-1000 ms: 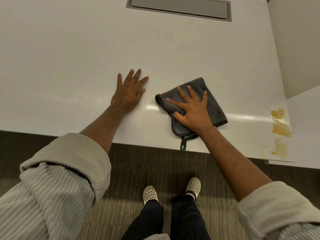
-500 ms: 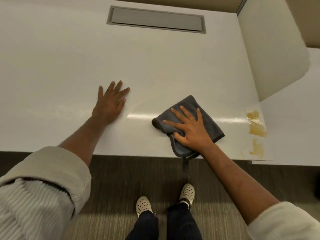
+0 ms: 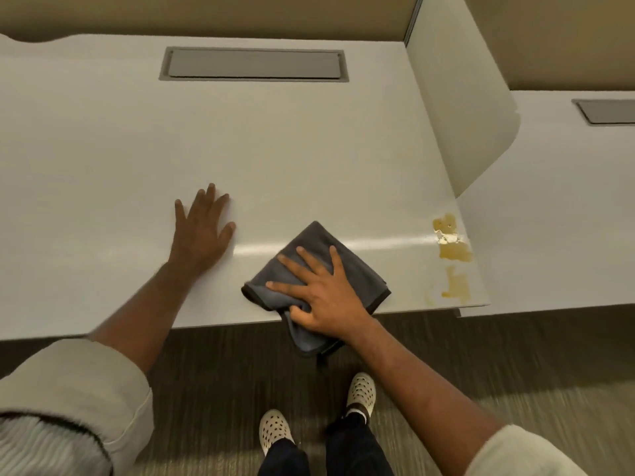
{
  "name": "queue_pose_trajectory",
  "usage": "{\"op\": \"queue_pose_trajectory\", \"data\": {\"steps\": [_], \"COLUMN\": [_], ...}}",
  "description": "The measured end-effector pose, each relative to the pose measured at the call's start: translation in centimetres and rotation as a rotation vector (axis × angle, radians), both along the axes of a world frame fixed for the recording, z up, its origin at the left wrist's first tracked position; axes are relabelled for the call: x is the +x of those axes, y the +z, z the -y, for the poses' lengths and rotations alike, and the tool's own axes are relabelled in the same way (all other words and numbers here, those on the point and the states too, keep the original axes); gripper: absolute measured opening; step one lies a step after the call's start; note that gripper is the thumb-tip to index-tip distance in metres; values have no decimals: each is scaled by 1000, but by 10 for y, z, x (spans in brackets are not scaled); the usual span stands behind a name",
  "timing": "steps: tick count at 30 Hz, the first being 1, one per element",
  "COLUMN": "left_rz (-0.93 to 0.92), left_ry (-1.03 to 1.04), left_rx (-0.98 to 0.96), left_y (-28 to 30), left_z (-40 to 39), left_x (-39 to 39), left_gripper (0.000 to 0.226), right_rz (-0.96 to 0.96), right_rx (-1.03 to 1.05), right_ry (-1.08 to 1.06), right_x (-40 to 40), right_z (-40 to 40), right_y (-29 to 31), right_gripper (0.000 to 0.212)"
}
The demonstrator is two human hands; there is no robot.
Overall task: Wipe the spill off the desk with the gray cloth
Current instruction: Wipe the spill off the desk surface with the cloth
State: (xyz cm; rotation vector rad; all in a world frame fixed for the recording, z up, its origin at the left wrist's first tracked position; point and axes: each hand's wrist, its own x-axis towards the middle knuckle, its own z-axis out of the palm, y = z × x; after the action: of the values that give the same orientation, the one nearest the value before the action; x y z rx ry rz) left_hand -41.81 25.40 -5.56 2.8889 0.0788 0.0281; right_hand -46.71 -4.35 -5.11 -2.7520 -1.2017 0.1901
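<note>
White worktop [image 3: 309, 149], seen from above, its near edge running left to right. Gray cloth [image 3: 347, 259]: folded, lying at the near edge right of centre, one corner drooping over the edge toward the floor. Right hand [image 3: 323, 297]: flat on the cloth, fingers [image 3: 292, 262] spread and pointing far-left, palm pressing the near part of the cloth; the grip is apart, not closed around the fabric. Left hand [image 3: 202, 231]: flat on the bare worktop to the left of the cloth, fingers apart, holding nothing, not touching the cloth. Spill [image 3: 452, 245]: yellow-brown patches at the near right corner of the worktop, to the right of the cloth and apart from it, uncovered. Gray rectangular hatch [image 3: 254, 63]: set flush in the far part of the worktop. Pale divider panel [image 3: 460, 91]: upright along the right side. Both forearms bare, light sleeves rolled back. Light perforated shoes [image 3: 275, 429] on carpet below.
</note>
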Motion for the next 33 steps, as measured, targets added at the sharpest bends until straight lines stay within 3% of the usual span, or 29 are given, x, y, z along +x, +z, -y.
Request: {"op": "queue_pose_trajectory", "data": {"steps": [8,14,20,25,29,33], "left_rz": [-17,-9,-27,-41,-33,-13], "left_ry": [-246,-331,-346,-366,-365,-369], "left_rx": [-36,-42,-81,-111,-45,-51], "left_y": [0,8,6,1,-8,-13], "left_z": [128,191,213,227,231,229], "left_x": [17,50,71,74,76,76], "left_gripper": [68,60,60,68,72,73], "right_rz": [-32,-13,30,3,17,50], "right_rx": [-30,0,34,41,32,54], "right_ry": [-490,-396,-596,-716,-715,-608], "right_x": [47,24,35,85,96,54], "right_z": [106,138,189,181,172,176], "right_y": [14,5,5,7,6,0], "right_gripper": [57,57,58,58,59,59]}}
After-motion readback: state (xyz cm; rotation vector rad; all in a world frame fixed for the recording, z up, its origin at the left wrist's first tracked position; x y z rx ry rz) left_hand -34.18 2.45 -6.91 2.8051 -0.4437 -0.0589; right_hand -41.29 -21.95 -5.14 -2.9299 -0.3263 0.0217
